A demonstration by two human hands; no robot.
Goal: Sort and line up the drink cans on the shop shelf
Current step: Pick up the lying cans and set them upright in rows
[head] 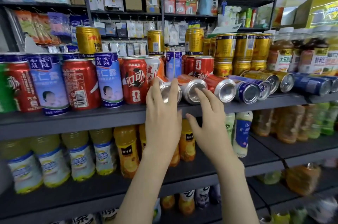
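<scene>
Shelf: dark grey shelf (73, 119) runs from 9 to 3 o'clock across the middle of the view, loaded with drink cans.
Left hand: left hand (162, 110) reaches up from 6 o'clock. Its fingers curl round the silver end of the first lying can (166, 92) and grip it.
First lying can: red, on its side at the shelf's front edge, base toward the camera, just beside the upright cola can (135, 81) at its 9 o'clock.
Right hand: right hand (206, 114) is at 3 o'clock of the left one, fingers straight and spread, holding nothing. Its forefinger tip touches the base of the second lying can (188, 93).
Second lying can: red, on its side, immediately at 3 o'clock of the first.
Rest of the lying row: third red can (225, 90), then blue lying cans (247, 93) and gold lying cans (287, 82) follow toward 3 o'clock, bases forward.
Upright row: blue-and-white cans (108, 79) alternate with red ones toward 9 o'clock.
Gold stack: gold upright cans (225, 48) stand two high at 1 o'clock of the hands.
Lower shelf: juice bottles (126, 150) at 7 o'clock.
Far right: tea bottles (281, 55) at 3 o'clock, blurred.
</scene>
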